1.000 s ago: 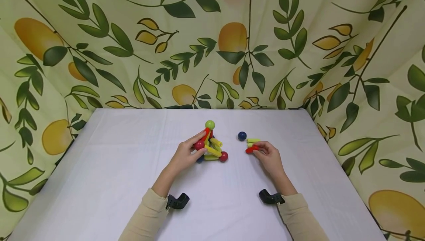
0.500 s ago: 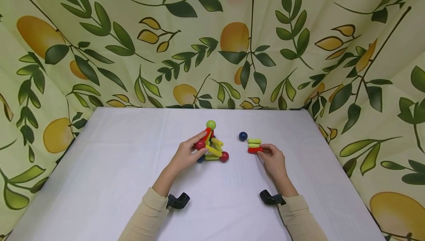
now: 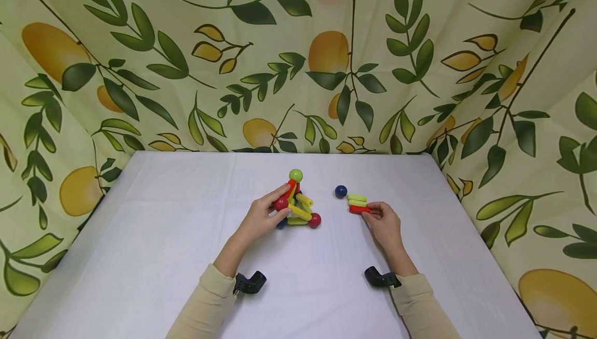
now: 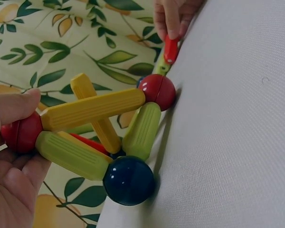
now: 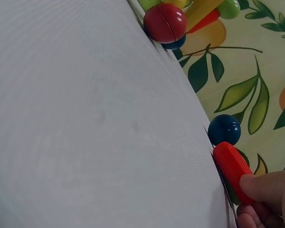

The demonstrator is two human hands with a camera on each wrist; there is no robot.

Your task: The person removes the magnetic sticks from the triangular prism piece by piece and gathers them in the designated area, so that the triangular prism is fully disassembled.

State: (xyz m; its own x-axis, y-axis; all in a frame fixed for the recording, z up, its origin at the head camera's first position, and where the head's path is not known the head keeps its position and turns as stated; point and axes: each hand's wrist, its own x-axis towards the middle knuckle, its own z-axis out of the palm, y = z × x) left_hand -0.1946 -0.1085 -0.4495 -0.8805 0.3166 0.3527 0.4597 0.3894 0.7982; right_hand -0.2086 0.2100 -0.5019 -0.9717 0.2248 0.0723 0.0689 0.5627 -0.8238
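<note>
My left hand point(image 3: 255, 219) holds a frame of magnetic rods and balls by its upper red ball point(image 4: 23, 134), thumb on one side and fingers on the other. Yellow rods point(image 4: 92, 109), light green rods point(image 4: 73, 156) and red rods join the balls. Its lower red ball point(image 3: 314, 220) and dark blue ball point(image 4: 129, 180) are down at the tabletop, and a light green ball point(image 3: 296, 175) tops the far side. With thumb and fingertips my right hand point(image 3: 384, 224) pinches one end of a red rod point(image 5: 232, 166), which lies alongside two light green rods point(image 3: 357, 198).
A loose dark blue ball point(image 3: 341, 192) sits just left of the green rods. All of it stands on a white-covered table point(image 3: 186, 256). A leaf-and-fruit patterned curtain point(image 3: 280, 85) rises behind the table and along both sides.
The red rod has turned from a slant to lie level with the two green rods, pushed up against them so they sit closer together. The left hand and the frame stay put.
</note>
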